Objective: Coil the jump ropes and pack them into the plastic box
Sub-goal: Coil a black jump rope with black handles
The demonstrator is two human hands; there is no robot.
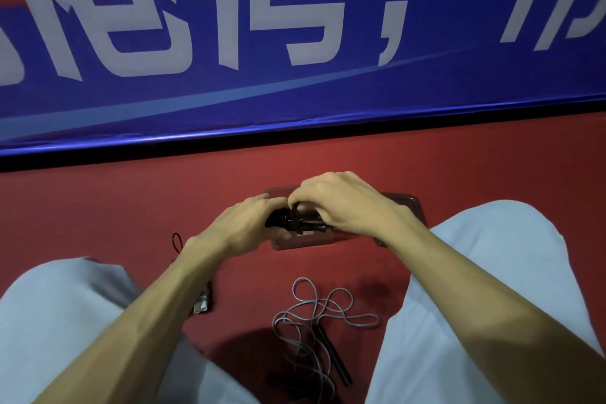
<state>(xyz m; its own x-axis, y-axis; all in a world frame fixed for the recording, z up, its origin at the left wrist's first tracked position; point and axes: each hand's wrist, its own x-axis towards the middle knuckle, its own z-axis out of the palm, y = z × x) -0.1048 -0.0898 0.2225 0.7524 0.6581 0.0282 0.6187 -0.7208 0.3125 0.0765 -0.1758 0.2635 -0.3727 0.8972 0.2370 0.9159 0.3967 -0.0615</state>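
- While you sit on the red floor (98,207), both of your hands meet at the centre of the frame, just above the plastic box (308,242).
- Your left hand (249,223) comes in from the lower left, its fingers curled round the left end of the black jump rope (295,223), which is bundled up.
- Your right hand (341,203) reaches over from the right, fingers bent down and pinching the top of the same bundle; how the fingertips lie on it is hidden.
- That box sits on the floor under your hands, mostly covered by them, with its near wall showing below the bundle.
- A grey jump rope (314,311) lies loose and looped on the floor at lower centre, between your knees, its black handle (334,357) slanting towards the bottom edge.
- Left of your left forearm, pale handles (202,303) and a thin black cord (177,241) lie on the floor.
- A blue banner (295,92) with large white lettering fills the upper half.
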